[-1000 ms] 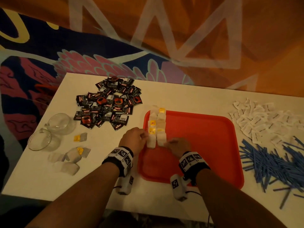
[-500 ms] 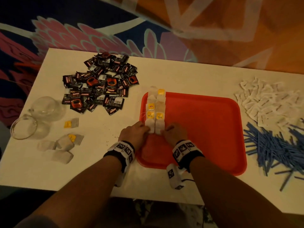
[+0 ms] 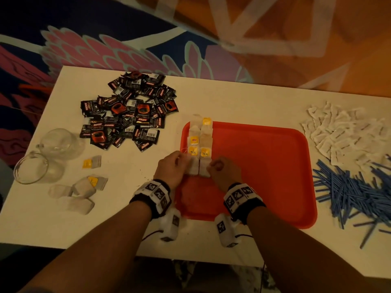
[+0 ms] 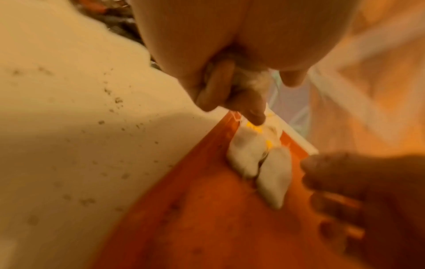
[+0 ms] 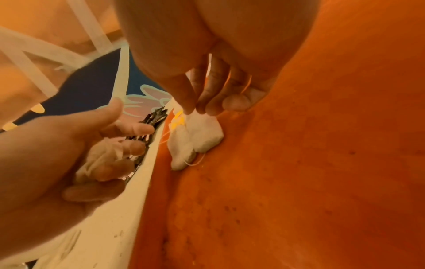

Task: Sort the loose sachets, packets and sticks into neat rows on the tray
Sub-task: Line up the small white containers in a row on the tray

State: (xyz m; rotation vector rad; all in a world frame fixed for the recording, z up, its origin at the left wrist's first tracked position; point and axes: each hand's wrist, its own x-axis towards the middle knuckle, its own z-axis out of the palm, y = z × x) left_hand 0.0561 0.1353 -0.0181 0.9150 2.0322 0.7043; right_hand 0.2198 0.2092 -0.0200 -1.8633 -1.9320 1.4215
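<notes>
I have my left hand [image 3: 172, 169] and right hand [image 3: 222, 172] pinching the nearest two tea bags [image 3: 198, 169], lying lengthwise in twin columns along the red tray [image 3: 264, 176]'s left edge.

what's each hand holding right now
Left hand: grips a loose tea bag in its curled fingers.
Right hand: pinches the near tea bag on the tray.
</notes>
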